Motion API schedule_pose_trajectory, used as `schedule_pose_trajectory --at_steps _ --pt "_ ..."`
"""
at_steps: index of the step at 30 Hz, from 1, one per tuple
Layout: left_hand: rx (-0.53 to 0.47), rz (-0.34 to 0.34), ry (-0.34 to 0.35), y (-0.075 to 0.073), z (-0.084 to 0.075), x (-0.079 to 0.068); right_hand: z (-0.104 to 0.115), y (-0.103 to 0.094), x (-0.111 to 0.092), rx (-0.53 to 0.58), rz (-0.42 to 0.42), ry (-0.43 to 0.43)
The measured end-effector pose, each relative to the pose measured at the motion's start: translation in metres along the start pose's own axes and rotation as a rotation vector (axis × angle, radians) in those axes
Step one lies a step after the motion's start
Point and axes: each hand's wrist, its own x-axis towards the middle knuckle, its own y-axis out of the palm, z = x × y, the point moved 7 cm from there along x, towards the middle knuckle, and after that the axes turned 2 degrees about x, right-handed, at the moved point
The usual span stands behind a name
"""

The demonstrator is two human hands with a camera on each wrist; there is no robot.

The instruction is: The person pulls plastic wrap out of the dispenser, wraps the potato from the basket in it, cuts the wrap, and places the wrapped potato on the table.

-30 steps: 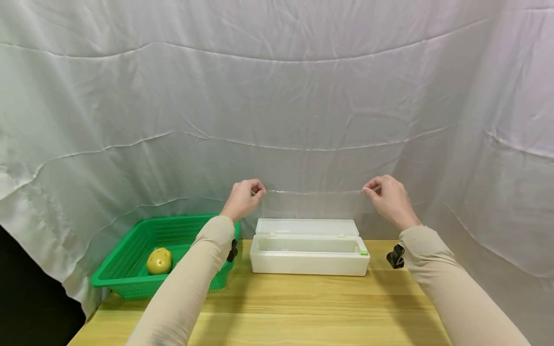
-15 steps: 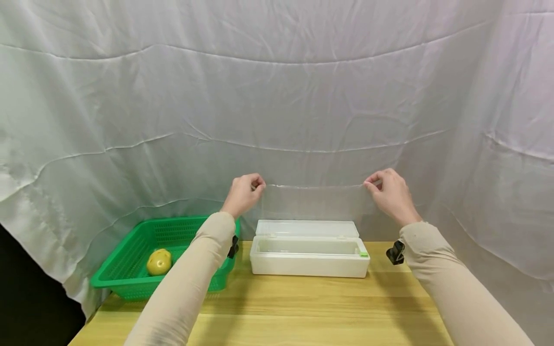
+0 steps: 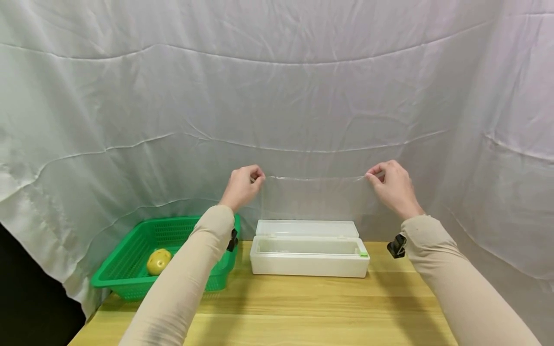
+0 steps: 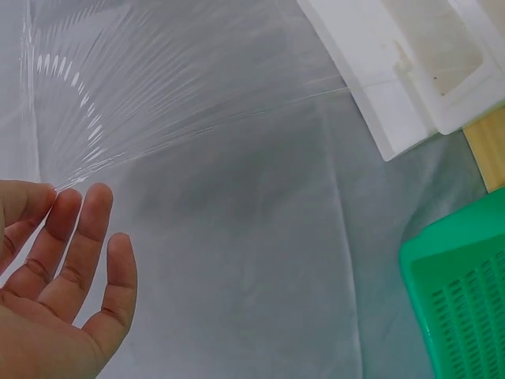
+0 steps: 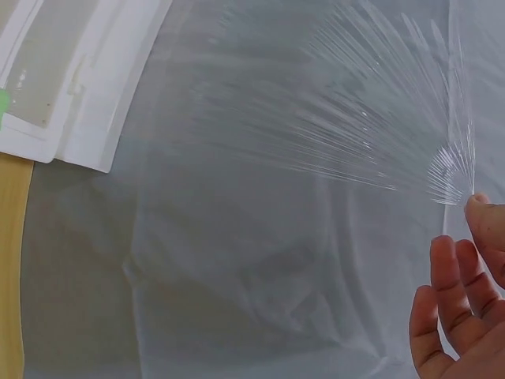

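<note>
Clear film (image 3: pixel 313 197) was spread wide above an open white box (image 3: pixel 309 265).
The left hand (image 3: pixel 243 186) and right hand (image 3: pixel 394 190) each pinched one upper corner in the fingertips, other fingers loosely parted, presumably so the thin film would not fold; glossy creases fanned from both grips. The oblong box sat on the wood-grained tabletop (image 3: pixel 329 312) beside a perforated green basket (image 3: pixel 99 281).

I see a green basket (image 3: pixel 130 290) at the left of the wooden table (image 3: pixel 311 307), holding what is probably a potato (image 3: pixel 158 262), with a grey curtain (image 3: pixel 303 105) behind.
</note>
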Motion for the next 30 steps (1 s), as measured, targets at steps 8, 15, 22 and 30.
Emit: schedule_pose_trajectory --at_steps 8,15,22,30 --pt "-0.001 -0.015 0.012 -0.006 -0.006 0.003 0.004 -0.006 0.005 0.001 -0.022 -0.011" --pt "0.002 -0.025 0.023 -0.01 -0.01 0.006 0.006 -0.008 0.009 -0.005 -0.028 -0.016" --pt "0.013 -0.037 0.029 -0.013 -0.013 0.009 0.008 -0.011 0.011 -0.004 -0.033 -0.015" --pt "0.02 -0.056 0.036 -0.016 -0.017 0.01 0.008 -0.012 0.013 -0.008 -0.032 -0.004"
